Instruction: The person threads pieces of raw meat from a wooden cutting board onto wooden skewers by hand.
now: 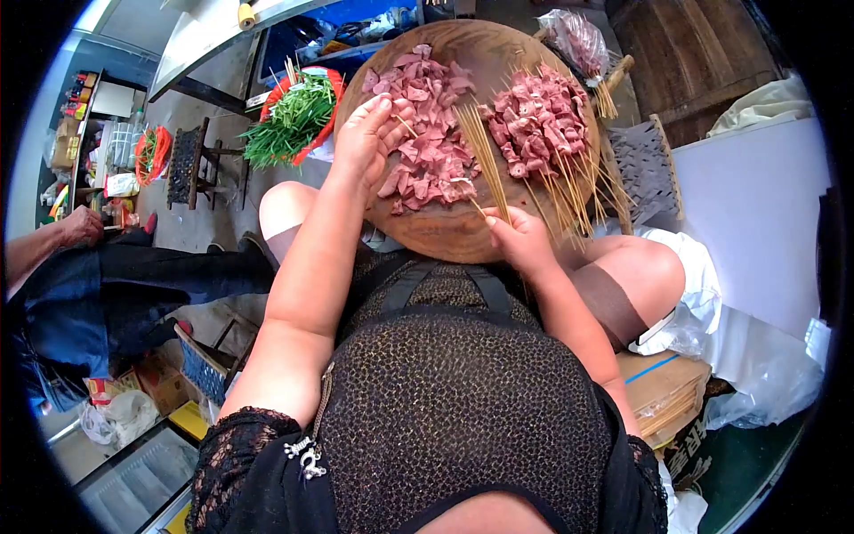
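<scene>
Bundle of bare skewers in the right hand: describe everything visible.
The bundle of bare skewers is many thin, straight, yellowish sticks, apparently bamboo or wood. The right hand grips its lower visible part; from there it slants up and slightly left in the picture, fanning a little, over the round board between loose meat and loaded skewers. Whether its tips touch anything is unclear.

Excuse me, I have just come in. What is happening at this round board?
The right hand holds a bundle of bare skewers, with a meat-tipped skewer sticking out beside them. The left hand is at the loose meat; what its fingers hold is hard to tell. On the right side of the board lies a pile of skewered meat.
</scene>
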Available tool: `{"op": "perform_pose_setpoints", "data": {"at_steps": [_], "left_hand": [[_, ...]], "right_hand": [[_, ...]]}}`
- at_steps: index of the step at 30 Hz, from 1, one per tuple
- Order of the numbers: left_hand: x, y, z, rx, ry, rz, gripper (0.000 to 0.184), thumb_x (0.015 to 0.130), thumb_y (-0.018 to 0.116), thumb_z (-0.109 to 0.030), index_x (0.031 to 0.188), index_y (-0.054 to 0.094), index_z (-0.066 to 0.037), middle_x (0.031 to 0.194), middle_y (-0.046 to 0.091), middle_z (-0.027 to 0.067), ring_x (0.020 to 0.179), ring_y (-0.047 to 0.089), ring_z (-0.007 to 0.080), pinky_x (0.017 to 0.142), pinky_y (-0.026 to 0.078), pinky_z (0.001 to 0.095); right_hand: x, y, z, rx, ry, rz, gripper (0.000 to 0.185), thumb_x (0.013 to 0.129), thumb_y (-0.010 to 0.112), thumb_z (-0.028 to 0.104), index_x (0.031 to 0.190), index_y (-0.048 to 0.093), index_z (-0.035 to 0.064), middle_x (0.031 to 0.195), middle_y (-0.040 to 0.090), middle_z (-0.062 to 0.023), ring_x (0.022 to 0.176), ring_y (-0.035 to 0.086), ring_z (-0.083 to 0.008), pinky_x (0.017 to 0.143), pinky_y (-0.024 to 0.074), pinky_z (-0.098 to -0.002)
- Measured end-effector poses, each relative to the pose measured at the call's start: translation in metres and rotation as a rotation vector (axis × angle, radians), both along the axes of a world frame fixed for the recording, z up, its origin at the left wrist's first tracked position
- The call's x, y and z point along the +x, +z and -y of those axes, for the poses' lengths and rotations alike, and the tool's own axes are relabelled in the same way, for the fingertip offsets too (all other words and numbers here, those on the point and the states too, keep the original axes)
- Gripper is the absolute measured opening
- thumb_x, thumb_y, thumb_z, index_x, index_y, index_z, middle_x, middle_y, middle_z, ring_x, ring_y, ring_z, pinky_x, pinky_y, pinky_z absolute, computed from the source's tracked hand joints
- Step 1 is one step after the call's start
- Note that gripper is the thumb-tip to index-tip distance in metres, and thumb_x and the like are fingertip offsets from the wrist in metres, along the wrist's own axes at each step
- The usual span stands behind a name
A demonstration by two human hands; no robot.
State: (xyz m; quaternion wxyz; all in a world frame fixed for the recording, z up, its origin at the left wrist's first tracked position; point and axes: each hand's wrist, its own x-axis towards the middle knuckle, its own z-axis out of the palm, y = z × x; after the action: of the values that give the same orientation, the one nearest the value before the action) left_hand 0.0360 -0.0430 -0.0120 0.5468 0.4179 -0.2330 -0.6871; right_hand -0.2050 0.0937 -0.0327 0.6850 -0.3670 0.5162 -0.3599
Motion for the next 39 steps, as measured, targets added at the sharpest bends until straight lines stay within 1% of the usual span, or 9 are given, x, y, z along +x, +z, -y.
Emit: {"op": "perform_pose_setpoints", "data": {"at_steps": [3, 13, 16, 18, 26, 32, 35, 38, 39], "left_hand": [[-0.002, 0.004, -0.002, 0.006, -0.006, -0.004, 0.016, 0.089, 0.051, -0.015, 0.099, 0.052, -0.002, 0.098, 0.061, 0.0128, 0.09, 0.061, 0.0231, 0.076, 0.052, 0.0338], [-0.004, 0.011, -0.005, 0.055, -0.025, 0.022, 0.016, 0.09, 0.048, -0.013, 0.098, 0.052, -0.001, 0.099, 0.061, 0.0148, 0.091, 0.061, 0.0251, 0.076, 0.053, 0.0356], [-0.007, 0.015, -0.009, 0.051, -0.058, 0.029, 0.015, 0.089, 0.048, -0.013, 0.097, 0.053, -0.001, 0.098, 0.062, 0.0146, 0.09, 0.062, 0.0242, 0.076, 0.053, 0.0345], [-0.008, 0.015, -0.01, 0.07, -0.156, 0.067, 0.017, 0.09, 0.047, -0.013, 0.102, 0.052, -0.002, 0.104, 0.06, 0.0141, 0.095, 0.06, 0.0227, 0.08, 0.051, 0.0342], [-0.022, 0.01, -0.015, 0.121, -0.288, 0.068, 0.019, 0.089, 0.05, -0.016, 0.105, 0.053, -0.007, 0.103, 0.062, 0.0109, 0.087, 0.061, 0.0181, 0.079, 0.05, 0.0314], [-0.026, 0.021, -0.006, 0.062, -0.225, 0.086, 0.043, 0.088, 0.052, -0.03, 0.122, 0.042, -0.006, 0.113, 0.054, 0.0152, 0.097, 0.056, 0.0221, 0.081, 0.049, 0.0342], [-0.028, 0.015, -0.003, 0.001, -0.219, 0.226, 0.041, 0.087, 0.056, -0.025, 0.12, 0.045, -0.004, 0.108, 0.057, 0.012, 0.092, 0.059, 0.0188, 0.078, 0.049, 0.0307], [-0.03, 0.001, 0.0, -0.057, -0.264, 0.31, 0.035, 0.087, 0.056, -0.019, 0.117, 0.048, -0.003, 0.104, 0.059, 0.0104, 0.088, 0.06, 0.0173, 0.077, 0.049, 0.0293], [-0.036, 0.003, -0.001, -0.07, -0.25, 0.343, 0.028, 0.085, 0.057, -0.014, 0.111, 0.054, -0.002, 0.099, 0.062, 0.0089, 0.084, 0.059, 0.0132, 0.074, 0.048, 0.0255]], "right_hand": [[0.0, -0.003, -0.001, -0.01, -0.014, -0.027, 0.021, 0.086, 0.054, 0.014, 0.102, 0.058, 0.0009, 0.065, 0.052, 0.0026, 0.056, 0.047, -0.0054, 0.051, 0.0391, -0.0198], [0.0, 0.001, -0.002, -0.122, -0.029, -0.089, 0.02, 0.086, 0.054, 0.013, 0.102, 0.059, 0.0026, 0.065, 0.052, 0.0029, 0.056, 0.048, -0.0056, 0.052, 0.041, -0.0202], [-0.003, -0.001, -0.001, -0.094, -0.047, -0.066, 0.019, 0.086, 0.055, 0.014, 0.101, 0.059, 0.003, 0.066, 0.052, 0.0033, 0.056, 0.049, -0.0052, 0.052, 0.0415, -0.0202], [-0.005, -0.001, 0.0, -0.126, -0.04, -0.109, 0.019, 0.086, 0.055, 0.014, 0.101, 0.06, 0.0032, 0.066, 0.052, 0.0038, 0.056, 0.048, -0.0048, 0.052, 0.0415, -0.02], [-0.005, 0.007, 0.001, -0.108, -0.041, -0.102, 0.019, 0.085, 0.056, 0.015, 0.1, 0.06, 0.0035, 0.066, 0.051, 0.0051, 0.056, 0.046, -0.0033, 0.052, 0.0398, -0.0192], [-0.016, 0.008, 0.005, -0.114, -0.154, -0.013, 0.02, 0.087, 0.054, 0.012, 0.103, 0.059, 0.0019, 0.066, 0.051, 0.0049, 0.057, 0.046, -0.0032, 0.054, 0.0377, -0.0171], [-0.024, 0.019, 0.012, -0.407, -0.474, -0.153, 0.025, 0.088, 0.049, 0.007, 0.111, 0.055, 0.0005, 0.068, 0.051, 0.0037, 0.06, 0.046, -0.0036, 0.057, 0.038, -0.0163], [-0.039, 0.029, 0.021, -0.525, -0.508, -0.498, 0.026, 0.088, 0.048, 0.007, 0.113, 0.055, 0.0048, 0.069, 0.053, 0.0023, 0.057, 0.044, -0.0031, 0.053, 0.0366, -0.0169], [-0.046, 0.027, 0.026, -0.5, -0.455, -0.603, 0.027, 0.087, 0.049, 0.008, 0.112, 0.057, 0.0051, 0.068, 0.054, 0.0014, 0.058, 0.047, -0.0046, 0.054, 0.0386, -0.0188]]}}
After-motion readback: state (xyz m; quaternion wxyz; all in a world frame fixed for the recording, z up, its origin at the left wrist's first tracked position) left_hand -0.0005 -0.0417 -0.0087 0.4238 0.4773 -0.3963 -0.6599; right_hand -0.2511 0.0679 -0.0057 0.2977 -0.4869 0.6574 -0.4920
